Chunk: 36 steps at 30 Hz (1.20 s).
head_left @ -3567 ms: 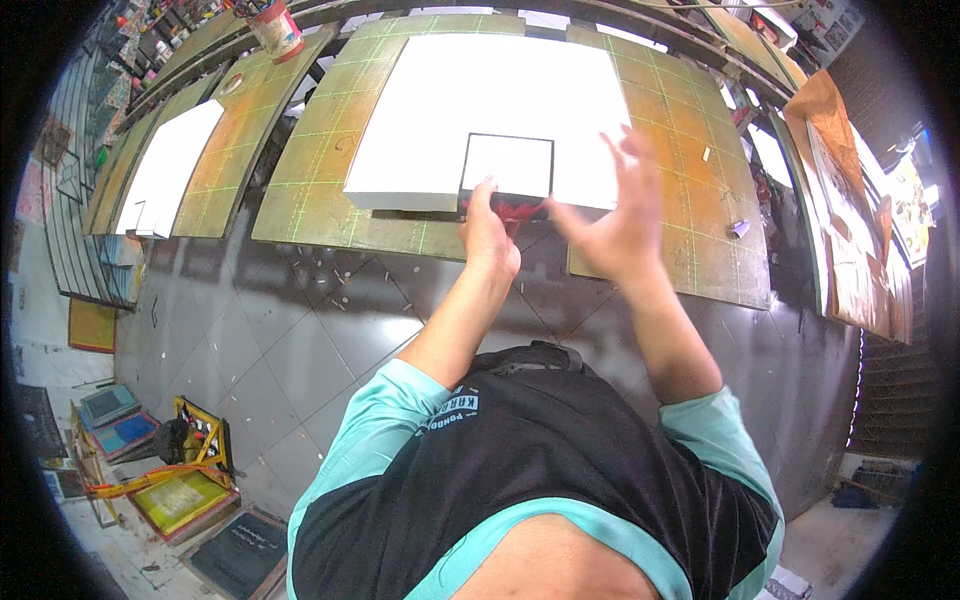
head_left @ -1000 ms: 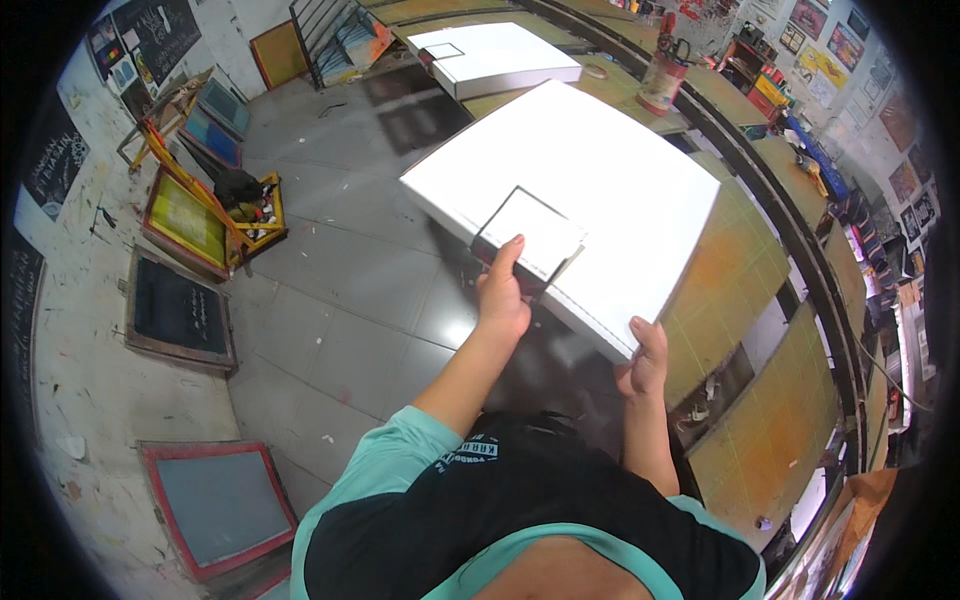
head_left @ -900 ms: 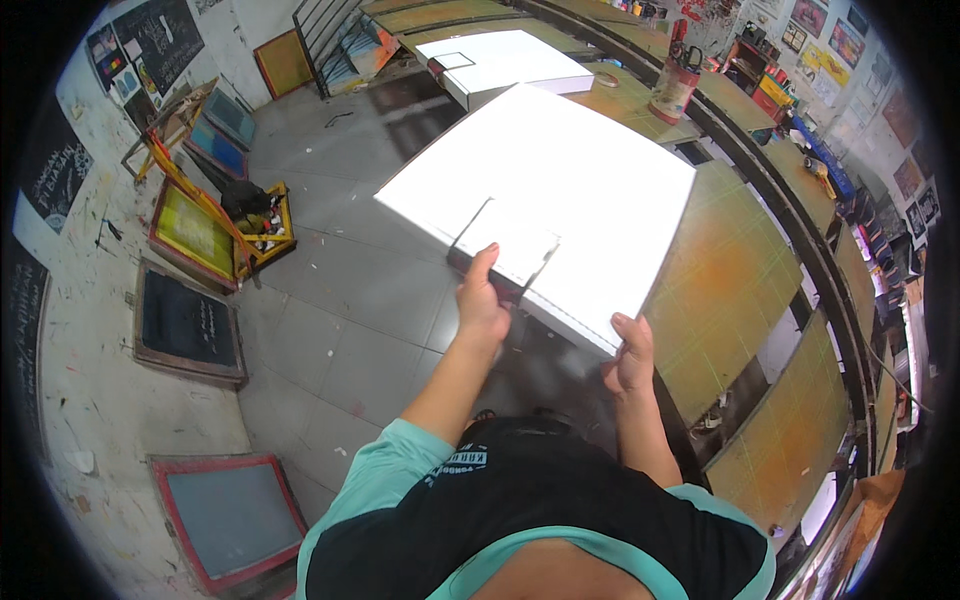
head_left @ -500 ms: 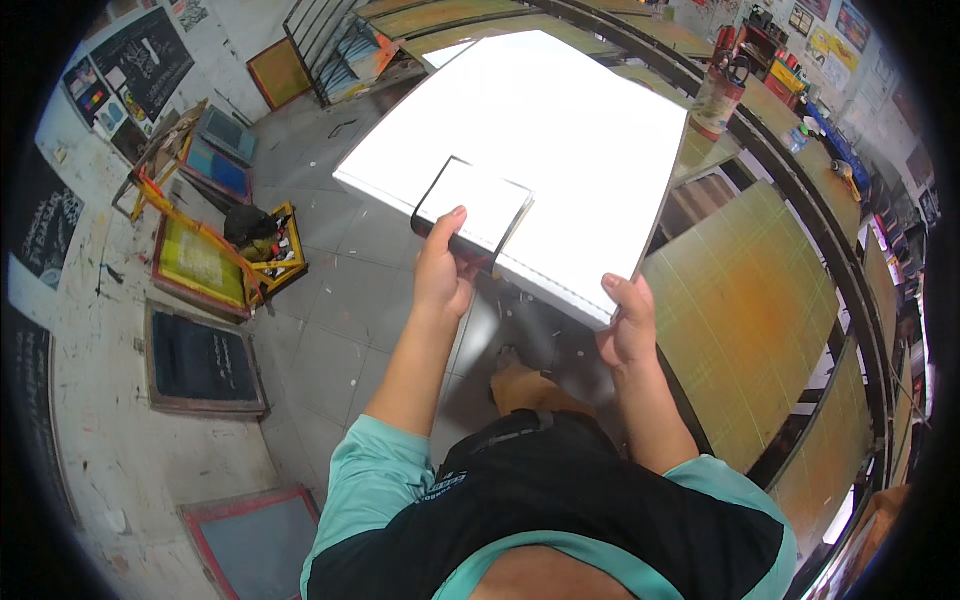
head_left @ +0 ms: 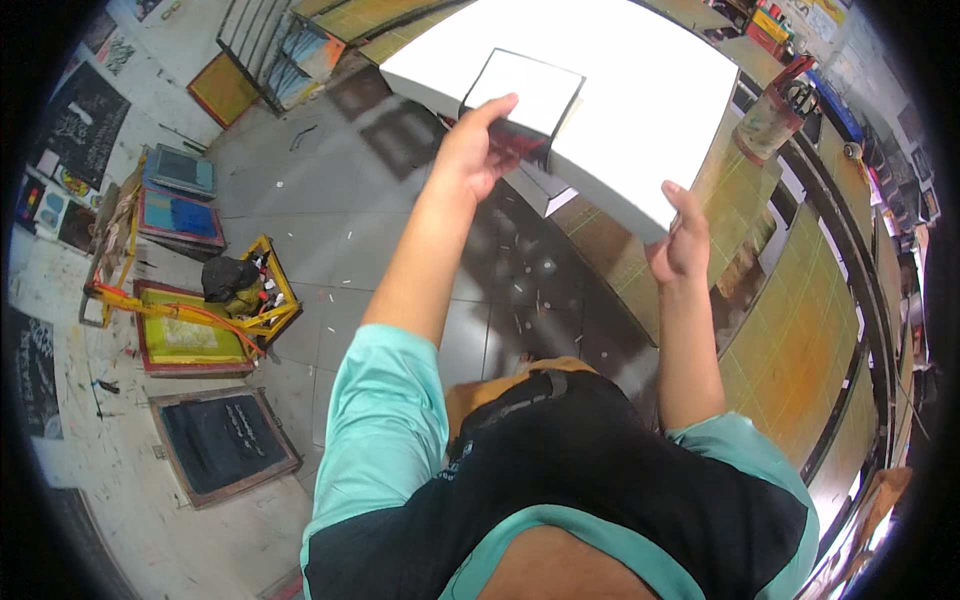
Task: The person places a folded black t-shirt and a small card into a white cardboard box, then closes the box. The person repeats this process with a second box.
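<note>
A broad, thick white stack (head_left: 640, 90), apparently of sheets, is held out in front of me, its top washed out by glare. My left hand (head_left: 475, 155) grips its near edge on the left, thumb on top and fingers beneath. Under that thumb lies a small square piece (head_left: 530, 85) with a white face and a dark rim, folded down over the stack's edge; its kind is unclear. At the near right corner, my right hand (head_left: 682, 235) is closed on the stack, thumb up; its other fingers are mostly hidden below.
A long table with greenish-orange boards (head_left: 790, 350) curves along my right. On it stands a stained can (head_left: 768, 125) of tools. Left of the grey tiled floor (head_left: 350, 230), framed screens (head_left: 225, 440) lean by the wall, near a yellow frame (head_left: 275, 320) holding dark cloth.
Both hands have carried the white stack farther away and to the right, toward the long table. My view has shifted, and the small square piece stays under my left thumb.
</note>
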Each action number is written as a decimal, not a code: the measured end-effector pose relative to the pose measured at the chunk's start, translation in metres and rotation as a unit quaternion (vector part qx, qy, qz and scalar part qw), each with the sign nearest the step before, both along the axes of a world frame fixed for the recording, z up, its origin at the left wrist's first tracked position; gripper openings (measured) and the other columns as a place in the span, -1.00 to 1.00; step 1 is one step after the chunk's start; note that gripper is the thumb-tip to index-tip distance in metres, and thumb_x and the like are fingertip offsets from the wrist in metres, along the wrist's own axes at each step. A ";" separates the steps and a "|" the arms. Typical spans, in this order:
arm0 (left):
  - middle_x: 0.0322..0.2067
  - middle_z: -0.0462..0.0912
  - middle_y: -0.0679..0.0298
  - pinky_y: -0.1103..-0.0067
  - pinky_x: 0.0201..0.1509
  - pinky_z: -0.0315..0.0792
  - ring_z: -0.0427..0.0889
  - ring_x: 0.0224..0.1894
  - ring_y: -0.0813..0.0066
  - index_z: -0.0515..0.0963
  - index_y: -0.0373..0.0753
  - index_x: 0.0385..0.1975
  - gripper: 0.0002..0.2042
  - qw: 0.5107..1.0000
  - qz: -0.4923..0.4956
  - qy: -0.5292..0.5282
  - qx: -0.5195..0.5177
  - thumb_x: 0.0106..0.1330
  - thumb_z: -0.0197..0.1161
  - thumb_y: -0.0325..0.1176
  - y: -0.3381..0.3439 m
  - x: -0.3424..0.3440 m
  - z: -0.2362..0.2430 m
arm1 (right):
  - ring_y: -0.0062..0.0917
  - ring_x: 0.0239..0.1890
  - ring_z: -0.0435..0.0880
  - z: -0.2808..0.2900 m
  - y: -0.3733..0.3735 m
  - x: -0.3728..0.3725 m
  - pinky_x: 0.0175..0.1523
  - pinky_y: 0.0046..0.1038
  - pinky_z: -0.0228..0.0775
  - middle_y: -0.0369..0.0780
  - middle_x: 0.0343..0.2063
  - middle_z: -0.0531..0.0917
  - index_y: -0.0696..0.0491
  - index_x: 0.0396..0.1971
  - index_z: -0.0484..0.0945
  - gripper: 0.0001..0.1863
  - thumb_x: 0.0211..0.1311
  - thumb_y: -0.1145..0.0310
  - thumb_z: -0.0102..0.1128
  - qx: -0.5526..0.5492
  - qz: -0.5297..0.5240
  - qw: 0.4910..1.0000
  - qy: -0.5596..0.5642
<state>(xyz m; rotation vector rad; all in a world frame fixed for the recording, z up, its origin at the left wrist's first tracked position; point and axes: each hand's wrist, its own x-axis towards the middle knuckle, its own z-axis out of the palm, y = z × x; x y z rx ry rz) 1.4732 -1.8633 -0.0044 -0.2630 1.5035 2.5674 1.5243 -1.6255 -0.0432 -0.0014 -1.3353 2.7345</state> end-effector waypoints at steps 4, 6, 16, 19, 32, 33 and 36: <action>-0.38 0.46 0.23 0.42 -0.24 0.40 0.46 -0.33 0.42 0.43 -0.14 -0.15 -0.59 0.999 -0.012 -0.020 -0.030 0.00 0.35 -0.19 -0.017 -0.048 0.006 | -0.44 -0.18 0.55 -0.002 -0.028 -0.036 -0.05 -0.44 0.38 -0.15 -0.23 0.57 0.24 -0.15 0.42 -0.64 0.10 0.33 0.09 0.008 -0.061 0.998 -0.002; -0.37 0.47 0.23 0.41 -0.23 0.40 0.46 -0.31 0.42 0.44 -0.14 -0.15 -0.59 0.998 -0.035 -0.027 -0.036 0.00 0.35 -0.19 -0.029 -0.072 -0.001 | -0.45 -0.16 0.51 -0.004 -0.044 -0.050 -0.01 -0.42 0.31 -0.16 -0.24 0.54 0.24 -0.18 0.41 -0.66 0.03 0.40 0.15 0.000 -0.078 0.997 -0.004; -0.40 0.55 0.34 0.54 -0.30 0.34 0.51 -0.41 0.50 0.50 -0.12 -0.18 -0.66 0.990 -0.133 -0.048 -0.019 0.07 0.30 -0.14 -0.080 -0.125 -0.028 | -0.47 -0.15 0.51 -0.009 -0.122 -0.052 -0.04 -0.43 0.35 -0.16 -0.24 0.54 0.28 -0.15 0.40 -0.62 0.03 0.37 0.11 -0.010 -0.153 0.987 -0.058; -0.41 0.56 0.32 0.53 -0.32 0.35 0.52 -0.41 0.48 0.48 -0.13 -0.15 -0.64 0.987 -0.144 -0.071 -0.025 0.09 0.27 -0.12 -0.085 -0.124 -0.034 | -0.50 -0.17 0.51 -0.011 -0.125 -0.047 -0.10 -0.47 0.36 -0.18 -0.28 0.55 0.25 -0.20 0.44 -0.65 0.03 0.35 0.13 0.012 -0.151 0.986 -0.070; -0.38 0.55 0.21 0.44 -0.24 0.42 0.55 -0.36 0.33 0.45 -0.25 -0.19 -0.67 0.973 -0.223 -0.047 0.020 0.12 0.22 -0.19 -0.110 -0.133 -0.024 | -0.58 -0.25 0.46 0.003 -0.123 -0.044 -0.11 -0.53 0.24 -0.29 -0.35 0.56 0.14 -0.30 0.55 -0.72 -0.04 0.33 0.20 0.069 -0.209 0.957 -0.189; -0.37 0.55 0.22 0.46 -0.25 0.41 0.56 -0.35 0.33 0.46 -0.25 -0.20 -0.68 0.975 -0.220 -0.040 -0.008 0.13 0.21 -0.19 -0.111 -0.135 -0.028 | -0.61 -0.29 0.46 0.002 -0.122 -0.046 -0.16 -0.57 0.24 -0.30 -0.37 0.57 0.14 -0.31 0.55 -0.73 -0.04 0.33 0.21 0.062 -0.197 0.962 -0.179; -0.34 0.56 0.23 0.53 -0.26 0.37 0.57 -0.30 0.35 0.45 -0.22 -0.18 -0.66 0.978 -0.200 -0.026 -0.045 0.12 0.22 -0.16 -0.109 -0.138 -0.036 | -0.71 -0.43 0.43 -0.001 -0.110 -0.051 -0.33 -0.68 0.21 -0.34 -0.43 0.57 0.13 -0.33 0.57 -0.74 -0.04 0.32 0.22 0.101 -0.190 0.960 -0.182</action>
